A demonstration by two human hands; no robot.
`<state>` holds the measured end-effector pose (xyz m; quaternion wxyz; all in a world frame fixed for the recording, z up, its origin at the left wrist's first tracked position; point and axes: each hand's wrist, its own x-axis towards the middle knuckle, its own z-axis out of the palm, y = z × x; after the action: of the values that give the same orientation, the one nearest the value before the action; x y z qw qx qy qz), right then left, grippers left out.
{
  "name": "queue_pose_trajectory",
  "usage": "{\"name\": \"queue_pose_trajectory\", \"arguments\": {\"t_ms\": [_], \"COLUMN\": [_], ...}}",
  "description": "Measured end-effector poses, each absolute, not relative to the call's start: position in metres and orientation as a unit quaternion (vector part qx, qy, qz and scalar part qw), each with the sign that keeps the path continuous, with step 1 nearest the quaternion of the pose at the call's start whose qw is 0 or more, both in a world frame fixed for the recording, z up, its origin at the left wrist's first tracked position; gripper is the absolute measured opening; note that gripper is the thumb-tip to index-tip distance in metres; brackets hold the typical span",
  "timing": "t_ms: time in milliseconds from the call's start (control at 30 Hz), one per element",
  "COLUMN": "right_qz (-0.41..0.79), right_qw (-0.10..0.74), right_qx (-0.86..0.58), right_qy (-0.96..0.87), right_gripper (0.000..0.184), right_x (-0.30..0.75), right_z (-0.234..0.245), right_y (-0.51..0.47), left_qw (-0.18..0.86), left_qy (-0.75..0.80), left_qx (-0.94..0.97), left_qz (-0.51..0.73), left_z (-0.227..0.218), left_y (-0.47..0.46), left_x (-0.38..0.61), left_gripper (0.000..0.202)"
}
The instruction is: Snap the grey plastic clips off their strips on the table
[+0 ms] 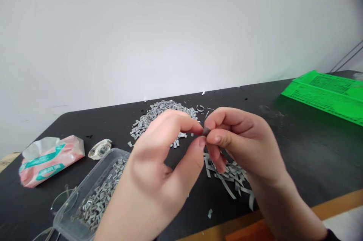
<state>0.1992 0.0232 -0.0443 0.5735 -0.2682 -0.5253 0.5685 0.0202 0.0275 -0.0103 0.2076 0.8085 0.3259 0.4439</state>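
A small dark grey piece (pixel 206 131) sits between the fingertips of both hands, above the black table; its exact kind is too small to make out. My left hand (pixel 163 165) pinches it from the left with thumb and index finger. From the right, my right hand (pixel 246 144) closes thumb and index finger on it, the other fingers curled below. Behind the left hand spreads a pile of small grey pieces (pixel 159 114). Grey strips (pixel 227 174) lie beneath the right hand. Partly covered by my left forearm is a clear plastic box (pixel 82 192) holding metal clips (pixel 99 199).
On the left are a pink tissue pack (pixel 61 161), a white wristwatch (pixel 100 149) and eyeglasses (pixel 61 201). A bright green perforated basket (pixel 326 93) stands at the far right. A grey ring-shaped piece (pixel 200 108) lies behind the hands. A white wall rises behind the table.
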Motion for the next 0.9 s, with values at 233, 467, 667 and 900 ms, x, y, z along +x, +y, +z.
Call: {"name": "queue_pose_trajectory", "arguments": {"t_ms": [233, 467, 667, 900], "right_qz": [0.544, 0.472, 0.465, 0.431], "right_qw": [0.565, 0.550, 0.550, 0.537], "right_qx": [-0.300, -0.356, -0.353, -0.361], "right_qy": [-0.543, -0.591, -0.597, -0.629], "right_gripper": [0.014, 0.021, 0.014, 0.008], "right_x": [0.196, 0.194, 0.194, 0.198], "right_z": [-0.042, -0.041, -0.039, -0.038], "right_y": [0.022, 0.024, 0.022, 0.019], "left_qw": [0.206, 0.222, 0.189, 0.197], "left_qy": [0.344, 0.363, 0.365, 0.367], "left_qx": [0.796, 0.791, 0.785, 0.779], "left_qz": [0.453, 0.440, 0.463, 0.468], "left_z": [-0.012, -0.019, -0.017, -0.017], "left_y": [0.028, 0.037, 0.031, 0.029], "left_x": [0.018, 0.016, 0.017, 0.020], "left_gripper": [0.011, 0.018, 0.017, 0.011]}}
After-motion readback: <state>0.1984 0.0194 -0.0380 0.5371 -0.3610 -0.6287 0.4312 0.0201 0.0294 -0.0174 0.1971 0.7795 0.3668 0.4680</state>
